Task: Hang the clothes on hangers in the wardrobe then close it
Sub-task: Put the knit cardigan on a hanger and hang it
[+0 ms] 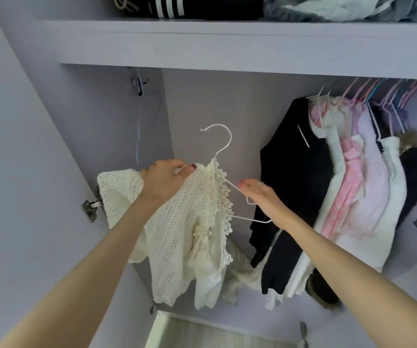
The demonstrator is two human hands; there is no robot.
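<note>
Below the wardrobe shelf (227, 43), before the open left half, I hold a white wire hanger (223, 146) hook-up. Left hand (163, 179) pinches the hanger's left shoulder together with the cream crochet cardigan (177, 237), so the knit stays seated. Right hand (265, 199) lies loose, fingers straight, under the bare right arm of the hanger, steadying it; that side is not yet dressed. Cardigan: openwork, limp, scalloped lace edge. Hung clothes (353, 184) crowd the right end of the rail.
</note>
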